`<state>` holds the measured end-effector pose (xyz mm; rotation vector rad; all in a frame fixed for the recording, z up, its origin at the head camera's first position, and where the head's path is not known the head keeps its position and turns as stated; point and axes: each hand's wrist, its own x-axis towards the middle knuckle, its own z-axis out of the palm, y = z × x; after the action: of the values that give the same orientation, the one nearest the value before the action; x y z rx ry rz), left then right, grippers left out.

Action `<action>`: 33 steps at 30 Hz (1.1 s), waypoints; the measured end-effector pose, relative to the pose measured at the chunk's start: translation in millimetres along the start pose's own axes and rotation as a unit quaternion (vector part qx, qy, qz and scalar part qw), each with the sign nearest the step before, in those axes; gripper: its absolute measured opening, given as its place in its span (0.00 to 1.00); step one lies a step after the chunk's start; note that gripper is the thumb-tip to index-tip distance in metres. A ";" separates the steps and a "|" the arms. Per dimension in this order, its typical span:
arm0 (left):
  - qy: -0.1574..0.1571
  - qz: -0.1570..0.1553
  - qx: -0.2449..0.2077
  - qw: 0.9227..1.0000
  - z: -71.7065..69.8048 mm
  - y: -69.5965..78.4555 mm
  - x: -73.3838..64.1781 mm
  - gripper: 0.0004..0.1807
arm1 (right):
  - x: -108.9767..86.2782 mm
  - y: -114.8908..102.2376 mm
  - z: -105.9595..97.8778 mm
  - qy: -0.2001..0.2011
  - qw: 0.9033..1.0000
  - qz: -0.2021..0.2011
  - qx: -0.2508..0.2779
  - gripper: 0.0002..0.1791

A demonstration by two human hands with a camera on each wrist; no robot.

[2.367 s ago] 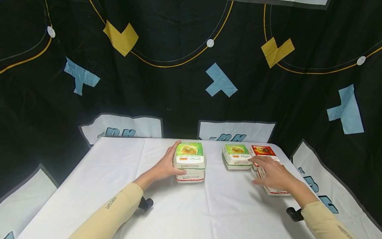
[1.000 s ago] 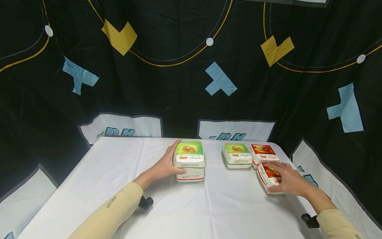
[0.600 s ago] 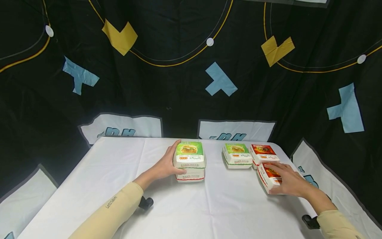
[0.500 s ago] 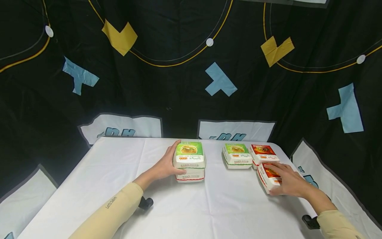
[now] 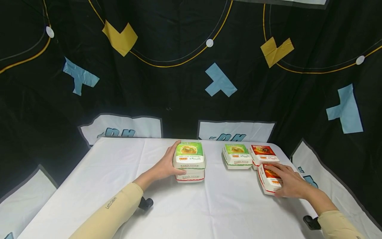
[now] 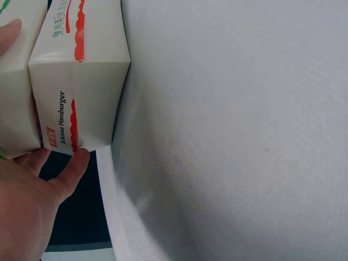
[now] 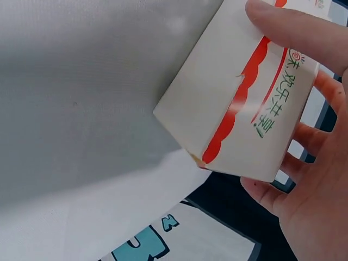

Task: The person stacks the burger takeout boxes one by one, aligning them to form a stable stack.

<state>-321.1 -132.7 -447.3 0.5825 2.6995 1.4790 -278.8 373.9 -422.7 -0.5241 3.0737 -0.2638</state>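
Note:
In the head view a burger box with a green top (image 5: 189,154) sits on a red-trimmed burger box (image 5: 191,177), making a stack of two. My left hand (image 5: 164,167) grips the stack from its left side, thumb at the front. The left wrist view shows fingers reaching round the red-trimmed box's far end. On the right, my right hand (image 5: 290,182) holds a red-topped burger box (image 5: 268,182), covering part of its lid. In the right wrist view the thumb lies on that box's front wall, with the other fingers at its far side.
Behind the right hand stand a second green-topped box (image 5: 237,157) and another red-topped box (image 5: 264,154), side by side. All are on a white-covered table (image 5: 179,212). A black curtain (image 5: 179,99) with taped shapes hangs beyond the table's far edge.
My right hand has moved right and towards me from beside the back boxes and taken hold of the front red-topped box, which has turned slightly. The left hand stays on its stack.

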 end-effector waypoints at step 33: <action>0.001 -0.005 0.012 1.000 0.6 0.3 0.3 0.72 | -1.4 -1.2 4.2 0.012 1.000 -0.001 0.009 0.54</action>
<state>-321.2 -132.0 -447.4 0.5679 2.7223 1.4476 -276.9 372.6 -426.7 -0.5277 3.0910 -0.2994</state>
